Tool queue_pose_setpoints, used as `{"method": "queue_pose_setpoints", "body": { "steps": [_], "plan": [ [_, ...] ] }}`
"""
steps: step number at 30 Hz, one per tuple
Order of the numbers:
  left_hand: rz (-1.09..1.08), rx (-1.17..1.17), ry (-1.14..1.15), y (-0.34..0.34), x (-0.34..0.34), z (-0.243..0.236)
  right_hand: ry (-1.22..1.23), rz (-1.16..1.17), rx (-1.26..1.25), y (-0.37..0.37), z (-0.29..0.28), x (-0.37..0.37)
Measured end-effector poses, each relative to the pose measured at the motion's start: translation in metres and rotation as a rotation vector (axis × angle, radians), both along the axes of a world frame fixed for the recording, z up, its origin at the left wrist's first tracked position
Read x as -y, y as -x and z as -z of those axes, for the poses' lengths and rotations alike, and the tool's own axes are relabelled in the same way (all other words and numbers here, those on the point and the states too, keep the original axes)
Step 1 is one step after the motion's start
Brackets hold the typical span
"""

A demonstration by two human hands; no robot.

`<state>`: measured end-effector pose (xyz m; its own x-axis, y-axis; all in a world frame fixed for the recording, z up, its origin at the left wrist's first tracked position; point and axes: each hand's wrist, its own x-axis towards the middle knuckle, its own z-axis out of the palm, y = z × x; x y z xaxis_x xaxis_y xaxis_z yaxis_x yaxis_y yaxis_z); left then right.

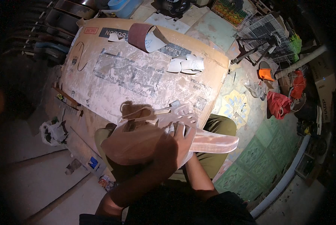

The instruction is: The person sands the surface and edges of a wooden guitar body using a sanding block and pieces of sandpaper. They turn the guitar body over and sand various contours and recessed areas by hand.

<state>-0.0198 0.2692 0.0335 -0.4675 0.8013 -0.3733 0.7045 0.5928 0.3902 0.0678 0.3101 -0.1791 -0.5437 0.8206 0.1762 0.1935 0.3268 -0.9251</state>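
A dusty reddish-brown wooden electric guitar body (136, 148) rests across my lap, tilted. Routed cavities and several round holes show in its face, and one pale-edged horn (218, 141) points right. My left hand (181, 139) lies over the body near the holes, fingers bent and pressed against the wood. Whether a scrap of sandpaper is under those fingers cannot be made out. Below it, my right hand (188, 158) comes up from the lower right against the underside. Its fingers are hidden by the left hand and the wood.
Ahead lies a dust-covered cardboard sheet (115, 90) bearing a curled maroon sandpaper sheet (138, 36), folded pale paper pieces (186, 64) and a small scrap (116, 37). Dark guitar bodies (59, 30) line the far left. A black stand (256, 47) and wire rack (269, 30) are at right.
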Motion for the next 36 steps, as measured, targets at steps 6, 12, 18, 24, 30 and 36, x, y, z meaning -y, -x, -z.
{"method": "queue_pose_setpoints", "body": {
  "steps": [6, 12, 18, 24, 30, 36],
  "plan": [
    [0.005, -0.002, -0.093, -0.001, 0.002, 0.008, 0.006, 0.026, 0.007, 0.013, 0.003, -0.011],
    [-0.004, -0.024, -0.071, 0.000, 0.003, 0.008, -0.004, -0.006, 0.003, 0.001, 0.002, 0.006],
    [-0.159, 0.128, -0.216, 0.002, 0.023, 0.075, 0.078, 0.362, 0.175, 0.053, 0.031, -0.106],
    [-0.141, -0.120, -0.053, 0.079, -0.004, -0.043, 0.280, 0.340, 0.073, 0.045, -0.015, -0.116],
    [-0.271, -0.186, -0.217, 0.145, 0.016, -0.038, 0.005, 0.119, 0.258, 0.041, 0.026, -0.130],
    [-0.507, -0.069, -0.434, 0.215, 0.055, -0.023, 0.184, -0.027, 0.359, 0.077, -0.021, -0.117]
  ]
}}
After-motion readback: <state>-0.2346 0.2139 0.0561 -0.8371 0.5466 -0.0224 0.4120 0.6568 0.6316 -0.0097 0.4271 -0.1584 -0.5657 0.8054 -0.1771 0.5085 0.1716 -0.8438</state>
